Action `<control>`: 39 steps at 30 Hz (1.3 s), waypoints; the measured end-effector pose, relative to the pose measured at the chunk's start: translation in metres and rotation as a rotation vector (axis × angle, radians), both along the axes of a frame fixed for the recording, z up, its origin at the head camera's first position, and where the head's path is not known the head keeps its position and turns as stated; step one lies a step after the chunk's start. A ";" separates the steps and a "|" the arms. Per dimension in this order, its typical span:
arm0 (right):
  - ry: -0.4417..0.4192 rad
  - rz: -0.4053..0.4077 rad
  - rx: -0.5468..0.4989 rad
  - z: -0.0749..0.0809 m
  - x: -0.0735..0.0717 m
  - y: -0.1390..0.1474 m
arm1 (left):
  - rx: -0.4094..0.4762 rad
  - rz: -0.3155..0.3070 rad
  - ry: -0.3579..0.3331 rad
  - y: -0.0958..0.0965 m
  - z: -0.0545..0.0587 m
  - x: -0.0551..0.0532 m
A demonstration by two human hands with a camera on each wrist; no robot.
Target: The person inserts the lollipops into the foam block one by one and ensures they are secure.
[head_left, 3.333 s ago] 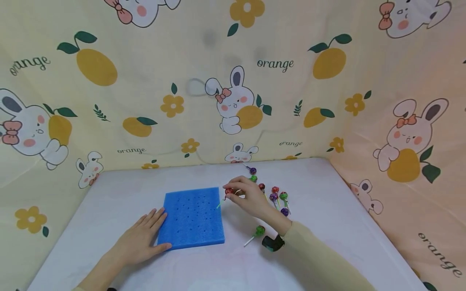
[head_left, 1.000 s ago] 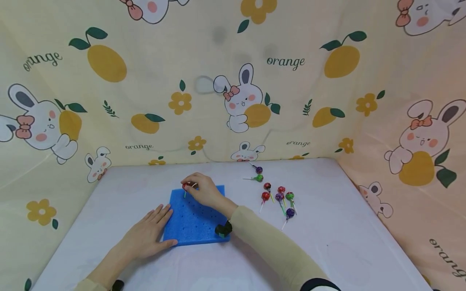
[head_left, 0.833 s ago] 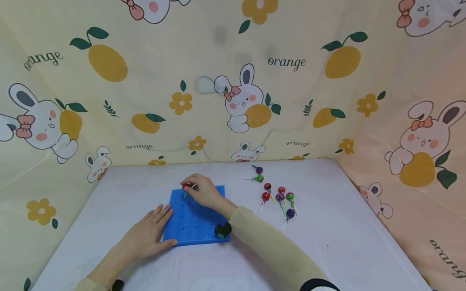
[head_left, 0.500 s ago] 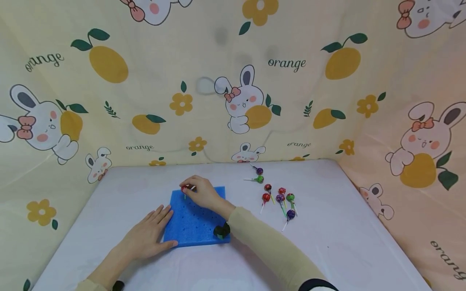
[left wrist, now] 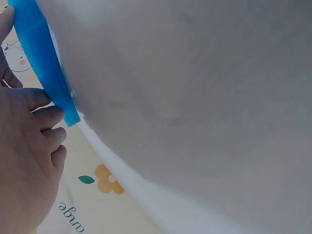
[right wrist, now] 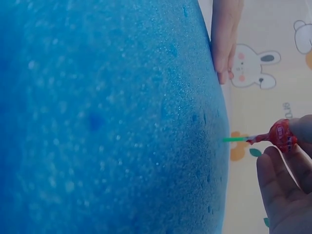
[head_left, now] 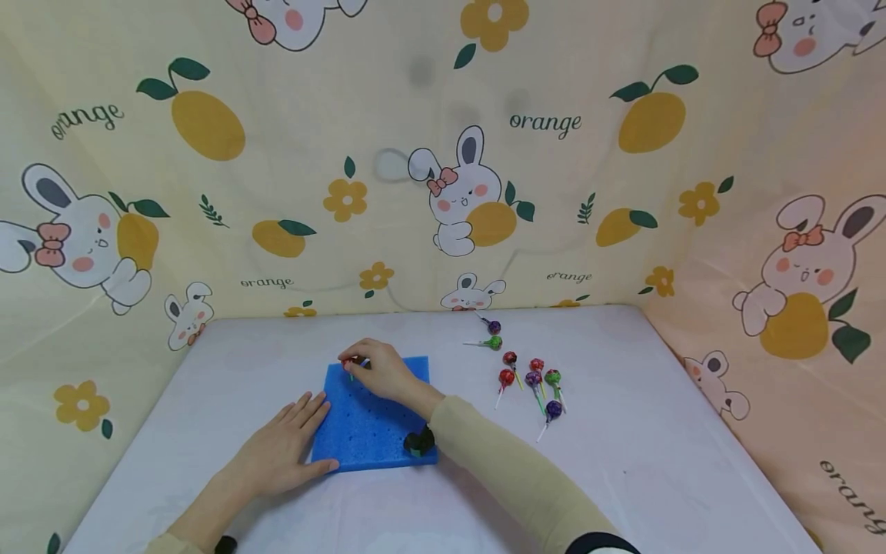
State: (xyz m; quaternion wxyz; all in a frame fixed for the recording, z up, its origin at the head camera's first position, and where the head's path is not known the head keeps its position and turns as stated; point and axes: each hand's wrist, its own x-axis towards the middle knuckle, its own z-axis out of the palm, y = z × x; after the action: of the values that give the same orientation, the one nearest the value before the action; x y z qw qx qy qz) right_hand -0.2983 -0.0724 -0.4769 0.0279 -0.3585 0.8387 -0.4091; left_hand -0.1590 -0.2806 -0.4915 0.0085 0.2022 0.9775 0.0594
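White tabletop (head_left: pixel 657 431) is bounded at far edge by printed cream fabric (head_left: pixel 311 115). Right hand (head_left: pixel 384 373): round red lollipop (right wrist: pixel 281 136) is pinched. Left hand (head_left: pixel 277 446): fingers extended, square blue foam (head_left: pixel 360 431) touched.

A pale yellow cloth (head_left: pixel 388 100) stands like a wall behind the white table (head_left: pixel 692 492), and it continues along both sides; the right side looks more pinkish. In the middle of the back, a printed rabbit (head_left: pixel 467 201) with a coral bow (head_left: pixel 442 181) hugs a yellow-orange fruit (head_left: pixel 493 225). Around it are printed flowers (head_left: pixel 344 200), green leaves (head_left: pixel 465 56) and the word "orange" (head_left: pixel 545 121).
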 end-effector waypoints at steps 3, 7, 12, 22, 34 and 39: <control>-0.007 0.001 0.003 0.000 0.000 0.000 | -0.004 -0.005 0.009 0.001 0.000 0.000; -0.004 -0.001 0.004 0.001 0.000 0.001 | 0.000 -0.007 0.010 0.002 0.001 -0.001; 0.001 -0.002 -0.004 0.002 0.001 0.002 | 0.003 -0.014 0.008 0.004 0.002 -0.001; 0.026 -0.011 -0.017 0.006 0.003 0.007 | -0.004 -0.013 0.010 0.005 0.002 -0.002; 0.063 -0.025 -0.079 0.024 0.007 0.039 | -0.006 -0.004 0.014 0.002 -0.004 -0.002; 0.070 -0.038 -0.110 0.030 0.008 0.062 | -0.005 0.003 0.021 0.002 -0.004 0.000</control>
State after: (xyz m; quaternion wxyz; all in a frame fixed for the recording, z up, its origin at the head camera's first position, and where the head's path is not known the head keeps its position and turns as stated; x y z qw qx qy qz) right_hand -0.2906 -0.0100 -0.4464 -0.0291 -0.3577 0.8220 -0.4423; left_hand -0.1594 -0.2784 -0.4952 -0.0013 0.2013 0.9780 0.0551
